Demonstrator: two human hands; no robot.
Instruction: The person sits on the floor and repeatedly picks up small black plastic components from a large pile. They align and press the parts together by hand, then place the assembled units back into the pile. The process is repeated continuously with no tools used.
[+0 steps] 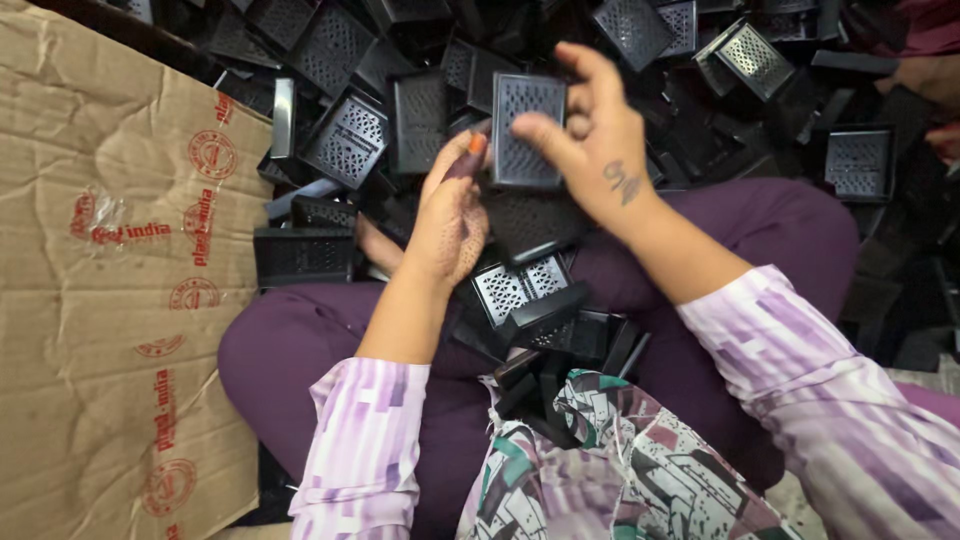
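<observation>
Together, two hands on one black perforated panel [527, 130], right hand [590, 140] fingers gripping it, left hand [450, 215] fingertips touching its edge.

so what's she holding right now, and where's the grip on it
A black perforated rectangular plate, held upright between both hands: the right hand pinches its right edge, the left hand touches its lower left edge.

My right hand [590, 140] covers one side of the perforated black tray [527, 130]; my left hand [450, 215] hides the trays beneath. The cardboard sheet [90, 300] runs off frame.
</observation>
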